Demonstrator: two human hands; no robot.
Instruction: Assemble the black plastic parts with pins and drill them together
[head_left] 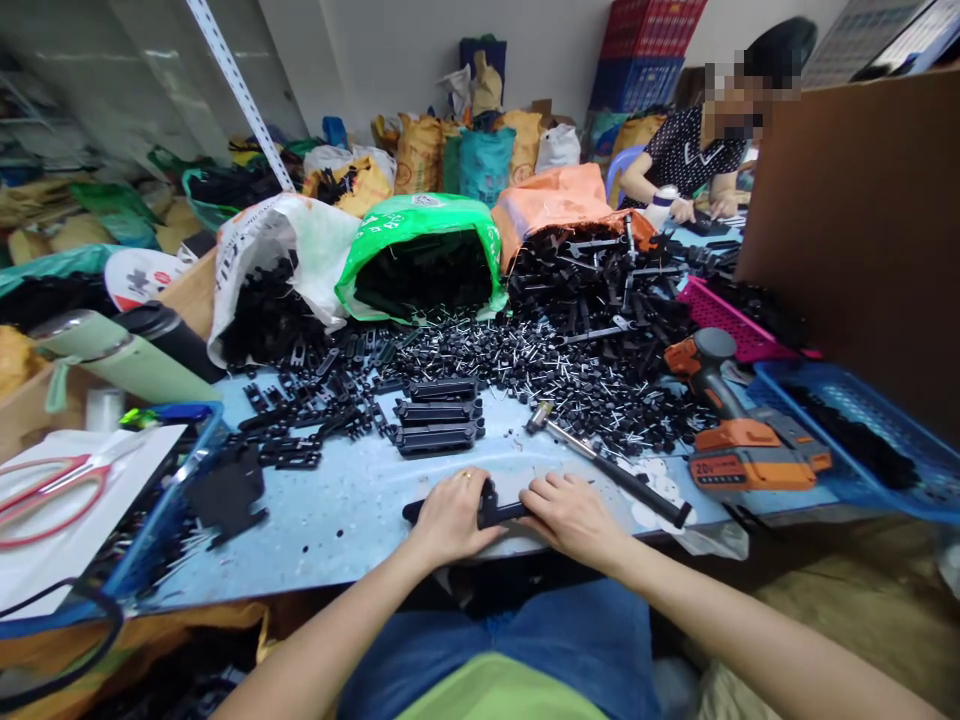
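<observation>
A long black plastic part point(501, 513) lies at the front edge of the blue table point(300, 530). My left hand point(454, 515) is closed around its left half, thumb on the near side. The fingers of my right hand point(574, 515) are bent over its right end. Just beyond my hands, several similar black assemblies point(437, 436) are stacked in a row. A hammer point(607, 465) lies to the right of them, its head toward the piles. Small black pieces with metal pins point(525, 360) are heaped behind.
An orange cordless drill point(750, 450) and a blue basket point(885, 400) are at the right. White, green point(420, 215) and orange sacks of black parts line the back. Red scissors point(52, 490) lie on paper at the left. Another person point(686, 150) works at the back right.
</observation>
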